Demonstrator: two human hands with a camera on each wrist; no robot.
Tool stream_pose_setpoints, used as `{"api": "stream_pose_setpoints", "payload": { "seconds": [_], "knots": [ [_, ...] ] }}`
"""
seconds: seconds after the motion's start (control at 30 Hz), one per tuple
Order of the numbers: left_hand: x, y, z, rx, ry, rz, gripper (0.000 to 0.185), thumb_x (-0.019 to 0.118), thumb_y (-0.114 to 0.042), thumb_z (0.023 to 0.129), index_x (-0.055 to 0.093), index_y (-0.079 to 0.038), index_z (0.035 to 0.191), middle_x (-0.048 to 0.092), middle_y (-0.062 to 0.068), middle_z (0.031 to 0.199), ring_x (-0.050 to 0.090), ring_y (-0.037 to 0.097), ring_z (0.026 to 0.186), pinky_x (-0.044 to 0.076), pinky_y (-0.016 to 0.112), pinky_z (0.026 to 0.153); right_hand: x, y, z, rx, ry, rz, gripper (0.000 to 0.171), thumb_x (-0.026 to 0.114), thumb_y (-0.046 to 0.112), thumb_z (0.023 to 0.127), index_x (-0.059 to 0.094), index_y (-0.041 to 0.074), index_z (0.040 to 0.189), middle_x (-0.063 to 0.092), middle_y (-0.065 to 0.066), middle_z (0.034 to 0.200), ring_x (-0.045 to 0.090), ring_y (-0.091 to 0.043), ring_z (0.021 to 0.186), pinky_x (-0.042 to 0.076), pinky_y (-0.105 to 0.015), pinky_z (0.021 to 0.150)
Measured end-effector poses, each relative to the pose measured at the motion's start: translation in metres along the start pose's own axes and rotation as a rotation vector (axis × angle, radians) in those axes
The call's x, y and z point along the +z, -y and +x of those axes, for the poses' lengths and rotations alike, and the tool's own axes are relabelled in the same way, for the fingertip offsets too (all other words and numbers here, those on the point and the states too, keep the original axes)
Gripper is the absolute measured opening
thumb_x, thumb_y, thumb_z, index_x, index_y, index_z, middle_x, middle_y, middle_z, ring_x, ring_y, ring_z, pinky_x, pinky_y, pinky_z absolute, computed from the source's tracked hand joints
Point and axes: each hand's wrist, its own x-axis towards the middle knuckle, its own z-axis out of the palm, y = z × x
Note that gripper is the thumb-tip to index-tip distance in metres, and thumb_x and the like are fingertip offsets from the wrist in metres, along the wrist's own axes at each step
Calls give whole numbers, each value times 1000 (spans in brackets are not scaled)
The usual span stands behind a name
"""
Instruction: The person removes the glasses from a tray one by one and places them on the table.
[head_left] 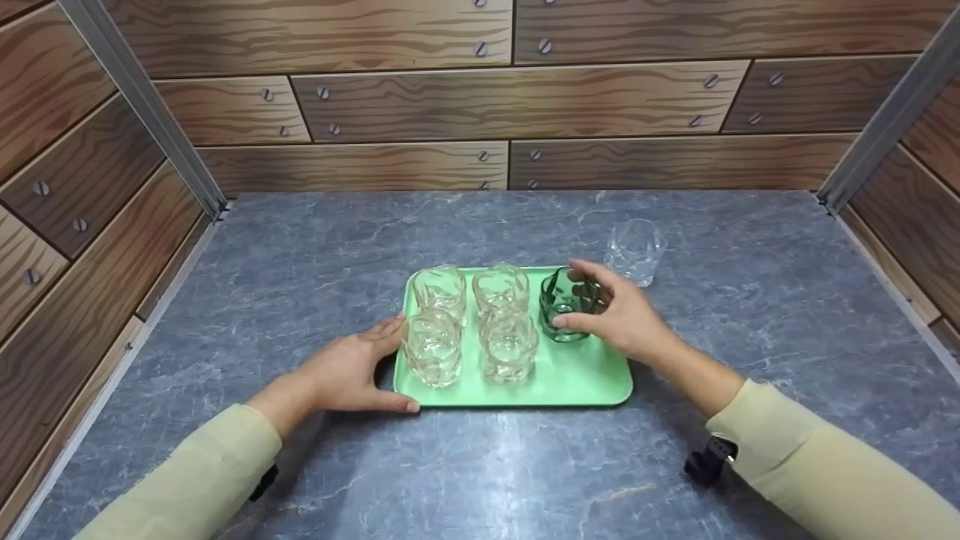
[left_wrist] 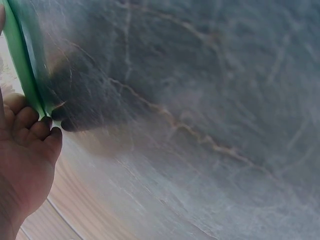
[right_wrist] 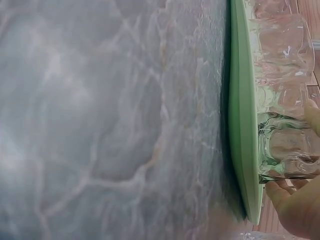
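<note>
Most of the view is filled by a grey marbled surface (left_wrist: 225,100), crossed by tan and whitish veins. At the far left, the rim of a green tray (left_wrist: 21,60) is met by the curled fingers of the left hand (left_wrist: 27,160), whose palm is turned toward the camera. Beside the fingertips, the surface is darkened by shadow. Wood-grain panelling (left_wrist: 85,202) is seen at lower left.

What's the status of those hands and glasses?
Right hand grips dark green faceted glass tumbler on light green rectangular tray. Left hand touches tray's left edge. Four clear glass tumblers aboard; fifth one off tray.
</note>
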Motion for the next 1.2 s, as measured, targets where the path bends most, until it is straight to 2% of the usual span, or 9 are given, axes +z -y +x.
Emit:
{"api": "stream_pose_setpoints", "payload": {
  "seconds": [0.23, 0.43, 0.7, 1.0, 1.2],
  "knots": [
    [0, 1, 0, -3, 1, 4, 128, 72, -84, 78, 30, -2, 166, 26, 19, 171, 29, 37, 157, 32, 54, 124, 0, 5, -6, 1, 27, 25, 97, 95, 13, 79, 42, 2, 160, 52, -22, 152, 57, -39, 134, 49, -48, 113],
    [0, 1, 0, 0, 2, 4, 127, 72, -84, 78, 30, -3, 166, 26, 18, 171, 29, 37, 157, 33, 54, 124, -6, 12, -12, -16, 27, 20, 93, 94, 13, 81, 45, 3, 160, 54, -20, 150, 56, -34, 136, 47, -46, 114],
    [-1, 0, 0, 0, 6, 8, 126, 72, -84, 78, 31, -3, 166, 25, 18, 172, 29, 37, 157, 33, 55, 123, -25, 29, -21, -34, 11, 15, 92, 93, 13, 83, 44, 3, 160, 57, -13, 151, 57, -30, 135, 52, -29, 107],
    [0, 0, 0, 0, 5, 4, 126, 73, -83, 79, 30, -1, 165, 25, 17, 172, 28, 37, 157, 32, 54, 124, -50, 48, -29, -78, -31, -10, 90, 92, 10, 84, 45, 5, 160, 58, -12, 149, 61, -28, 128, 52, -23, 104],
    [-1, 0, 0, -4, 11, 8, 126, 73, -83, 79, 31, -1, 165, 25, 17, 172, 28, 37, 157, 32, 54, 124, -70, 56, -33, -110, -74, -28, 87, 90, 7, 85, 45, 5, 160, 58, -12, 149, 62, -21, 126, 53, -20, 102]
  ]
}}
